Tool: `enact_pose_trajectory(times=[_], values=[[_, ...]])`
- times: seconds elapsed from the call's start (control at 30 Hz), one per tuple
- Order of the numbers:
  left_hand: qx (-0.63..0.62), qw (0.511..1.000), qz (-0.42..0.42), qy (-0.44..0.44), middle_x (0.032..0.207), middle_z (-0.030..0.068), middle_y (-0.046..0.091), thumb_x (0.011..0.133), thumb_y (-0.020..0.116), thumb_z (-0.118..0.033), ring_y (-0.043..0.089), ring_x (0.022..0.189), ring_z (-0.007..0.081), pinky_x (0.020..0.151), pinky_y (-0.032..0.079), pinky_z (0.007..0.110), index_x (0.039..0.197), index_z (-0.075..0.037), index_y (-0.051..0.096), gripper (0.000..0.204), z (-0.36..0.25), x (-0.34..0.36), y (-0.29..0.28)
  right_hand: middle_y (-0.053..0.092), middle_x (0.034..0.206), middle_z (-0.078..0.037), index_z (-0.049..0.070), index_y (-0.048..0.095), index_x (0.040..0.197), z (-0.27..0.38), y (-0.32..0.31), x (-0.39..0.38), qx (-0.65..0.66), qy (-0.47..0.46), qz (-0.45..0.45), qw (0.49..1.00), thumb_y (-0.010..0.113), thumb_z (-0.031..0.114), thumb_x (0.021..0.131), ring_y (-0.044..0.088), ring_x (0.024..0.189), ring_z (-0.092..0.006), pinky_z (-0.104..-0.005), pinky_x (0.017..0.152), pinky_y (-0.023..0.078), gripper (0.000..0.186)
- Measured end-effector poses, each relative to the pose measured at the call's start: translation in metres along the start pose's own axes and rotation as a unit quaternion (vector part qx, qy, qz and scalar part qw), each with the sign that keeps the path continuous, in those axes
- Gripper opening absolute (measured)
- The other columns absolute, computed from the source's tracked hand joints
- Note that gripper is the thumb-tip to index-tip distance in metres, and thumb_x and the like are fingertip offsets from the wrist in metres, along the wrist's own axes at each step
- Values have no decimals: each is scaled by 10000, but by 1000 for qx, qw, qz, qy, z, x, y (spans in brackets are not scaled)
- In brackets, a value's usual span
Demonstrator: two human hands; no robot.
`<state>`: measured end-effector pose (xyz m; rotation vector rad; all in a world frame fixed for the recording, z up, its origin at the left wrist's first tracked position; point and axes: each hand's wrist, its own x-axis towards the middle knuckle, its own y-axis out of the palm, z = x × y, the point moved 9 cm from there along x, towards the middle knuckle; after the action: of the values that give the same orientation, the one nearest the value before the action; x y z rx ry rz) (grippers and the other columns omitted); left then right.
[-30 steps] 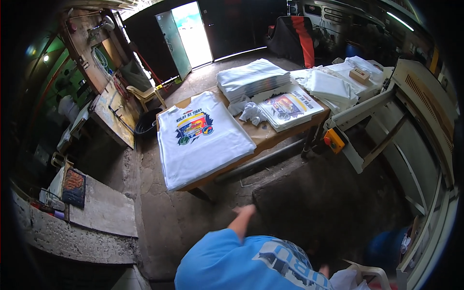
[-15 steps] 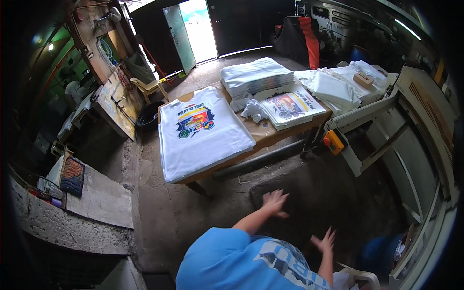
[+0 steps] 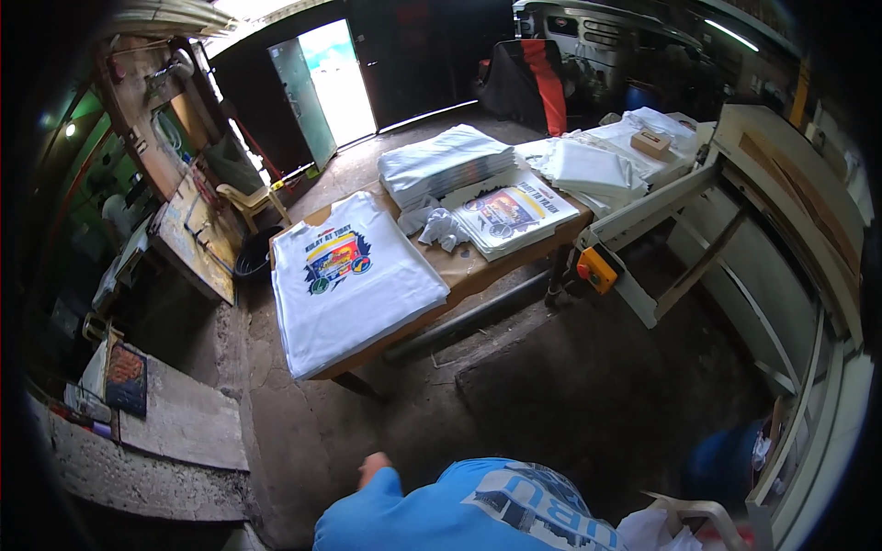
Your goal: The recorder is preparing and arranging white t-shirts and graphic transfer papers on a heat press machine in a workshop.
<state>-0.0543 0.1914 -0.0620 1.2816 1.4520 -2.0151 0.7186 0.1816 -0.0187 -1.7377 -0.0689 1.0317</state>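
Only a short piece of my left arm and hand (image 3: 373,466) shows beyond the blue sleeve, low in the picture, and its fingers cannot be made out. My right hand is out of the picture. In front of me, apart from my arm, a stack of white printed T-shirts (image 3: 358,312) lies flat on the brown-topped table (image 3: 487,280). Farther back on it are a tall pile of folded white shirts (image 3: 446,161), a lower pile of printed white shirts (image 3: 514,216) and a crumpled white cloth (image 3: 443,228).
A machine frame with an orange-and-yellow switch box (image 3: 597,269) stands to the right. White bundles and a small brown box (image 3: 650,142) lie behind. A plastic chair (image 3: 253,202) is at the left, another chair (image 3: 694,510) low right. A doorway (image 3: 340,87) opens at the back.
Both hands were spread in front of me; the left has drawn back towards my body and the right has left the picture. The view has shifted, moving the table left and down.
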Motion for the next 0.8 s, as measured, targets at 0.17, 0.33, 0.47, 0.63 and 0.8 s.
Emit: enact_pose_trajectory(times=[0.17,0.33,0.47,0.63,0.8], values=[[86,882,-63,458,964,171,586,720,539,-145,560,912,325,768,456,416,894,-51,604,208,-371,-111,5,559,957,-223,10,553,890,169,-89,1,68,-158,-134,976,570,95,692,519,925,-382,-405,822,429,216],[-27,635,-115,763,685,177,560,565,502,-12,554,700,365,576,434,427,632,-34,536,78,-534,-343,-48,448,586,-187,15,392,574,370,-236,-91,179,-480,-287,809,448,-83,546,474,607,-386,-434,529,356,116],[-59,583,-142,797,671,174,559,604,501,-32,552,680,368,564,436,427,645,-42,543,60,-534,-387,-38,450,609,-179,14,410,586,382,-252,-132,236,-519,-321,756,474,-86,528,473,611,-375,-430,538,370,132],[194,708,-82,675,847,178,590,690,527,-98,566,809,350,673,469,435,794,-54,585,128,-422,-202,35,563,774,-218,6,521,646,242,-104,-48,112,-309,-225,917,559,-21,569,549,763,-390,-444,664,459,90],[257,903,-22,343,829,197,587,759,474,-159,563,803,365,681,464,429,838,-32,586,186,-173,-12,-17,594,788,-165,18,593,750,-93,100,-71,38,122,-344,930,583,118,676,589,761,-337,-388,671,488,125]])
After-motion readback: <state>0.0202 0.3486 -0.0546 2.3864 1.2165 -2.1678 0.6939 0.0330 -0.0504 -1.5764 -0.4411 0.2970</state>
